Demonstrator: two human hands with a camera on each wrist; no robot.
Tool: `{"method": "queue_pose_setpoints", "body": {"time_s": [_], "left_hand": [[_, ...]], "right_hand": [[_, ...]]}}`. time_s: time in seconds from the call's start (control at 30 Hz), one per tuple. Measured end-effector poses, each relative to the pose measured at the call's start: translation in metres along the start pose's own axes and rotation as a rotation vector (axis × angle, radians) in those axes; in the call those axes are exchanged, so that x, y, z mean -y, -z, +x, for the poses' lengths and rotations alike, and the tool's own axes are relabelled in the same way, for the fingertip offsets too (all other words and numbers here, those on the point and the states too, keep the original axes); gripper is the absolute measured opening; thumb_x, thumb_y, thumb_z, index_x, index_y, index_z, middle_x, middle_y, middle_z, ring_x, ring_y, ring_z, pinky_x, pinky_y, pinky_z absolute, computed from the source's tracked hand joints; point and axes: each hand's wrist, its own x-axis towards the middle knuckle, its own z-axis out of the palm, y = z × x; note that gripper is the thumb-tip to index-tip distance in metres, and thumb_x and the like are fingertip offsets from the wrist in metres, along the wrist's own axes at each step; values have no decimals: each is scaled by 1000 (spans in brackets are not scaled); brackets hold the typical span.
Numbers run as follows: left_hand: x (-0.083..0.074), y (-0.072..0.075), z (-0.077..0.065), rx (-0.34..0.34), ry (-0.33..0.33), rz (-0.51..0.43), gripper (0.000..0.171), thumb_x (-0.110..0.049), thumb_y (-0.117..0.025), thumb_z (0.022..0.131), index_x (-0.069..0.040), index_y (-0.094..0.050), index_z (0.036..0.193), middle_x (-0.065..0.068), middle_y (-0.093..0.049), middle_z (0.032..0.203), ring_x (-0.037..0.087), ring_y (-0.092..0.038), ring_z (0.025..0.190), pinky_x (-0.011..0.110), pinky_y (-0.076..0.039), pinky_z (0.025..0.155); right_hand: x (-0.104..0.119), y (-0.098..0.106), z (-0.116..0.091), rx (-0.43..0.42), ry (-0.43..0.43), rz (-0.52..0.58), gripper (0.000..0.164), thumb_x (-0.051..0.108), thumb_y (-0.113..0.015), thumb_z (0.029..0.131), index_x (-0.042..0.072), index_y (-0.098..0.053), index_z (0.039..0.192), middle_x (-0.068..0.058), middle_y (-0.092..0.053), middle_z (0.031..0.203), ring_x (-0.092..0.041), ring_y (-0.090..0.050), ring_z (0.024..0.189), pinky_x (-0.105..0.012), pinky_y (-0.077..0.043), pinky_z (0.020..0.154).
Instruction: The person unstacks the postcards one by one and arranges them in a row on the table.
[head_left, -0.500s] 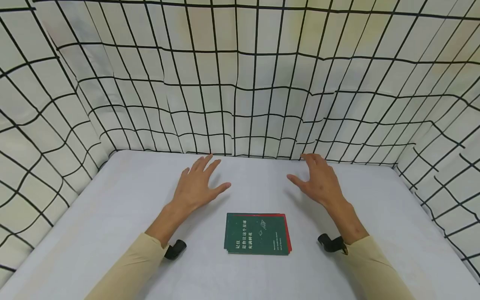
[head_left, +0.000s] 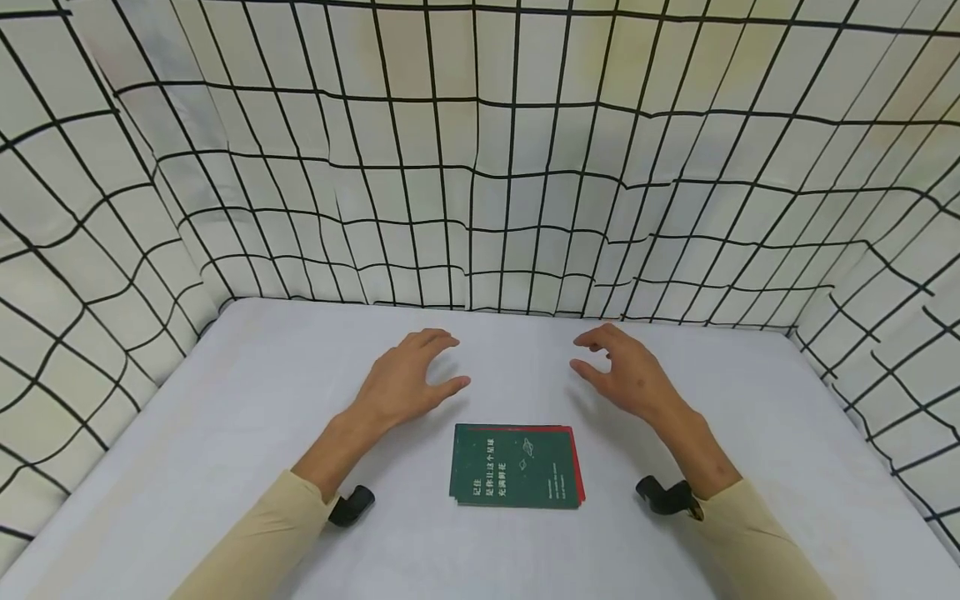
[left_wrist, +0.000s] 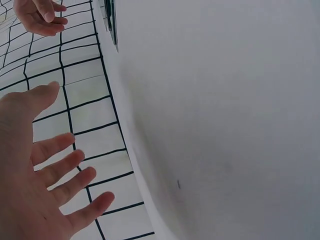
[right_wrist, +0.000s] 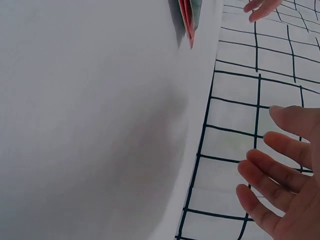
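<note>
A green booklet [head_left: 517,467] with white lettering and a small planet drawing lies on the table, on top of a red booklet [head_left: 577,475] whose edge peeks out at the right and far sides. Beyond it and to the left, my left hand [head_left: 393,383] hovers above the table, holding nothing; its fingers are spread and gently bent in the left wrist view. My right hand [head_left: 630,371] hovers beyond the booklets on the right, fingers loosely bent and holding nothing. Neither hand touches the booklets.
A white-covered table [head_left: 187,433] stretches around the booklets. White walls with a black grid [head_left: 491,200] rise along its far and side edges. Black wrist cameras [head_left: 351,506] sit at both sleeve cuffs.
Both hands have come slightly nearer and inward, and their fingers have bent more. The booklets have stayed in place.
</note>
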Motion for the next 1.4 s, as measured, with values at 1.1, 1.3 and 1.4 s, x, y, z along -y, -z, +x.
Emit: {"method": "queue_pose_setpoints", "body": {"time_s": [1.1,1.3,1.4], "left_hand": [[-19,-6,-20,278,-162,-162,52,-51,-87,80,-27,-72,123,-10,-66,131,16,-60,129,45,-54,107],[-21,-7,-25,303,-192,-178,55,-51,-88,79,-26,-72,125,-7,-66,133,19,-58,130,48,-52,109],[-22,-7,-27,316,-195,-189,56,-52,-88,79,-26,-72,126,-7,-65,135,19,-58,130,49,-52,109]], "right_hand": [[28,-9,-18,345,70,108,27,31,-84,88,21,-73,110,3,-70,114,-23,-63,116,-45,-56,98],[29,-14,-22,382,105,127,32,37,-87,85,22,-73,110,5,-69,113,-21,-62,115,-44,-55,98],[30,-16,-23,395,130,128,36,40,-88,83,22,-73,110,6,-69,113,-20,-62,114,-44,-56,99]]}}
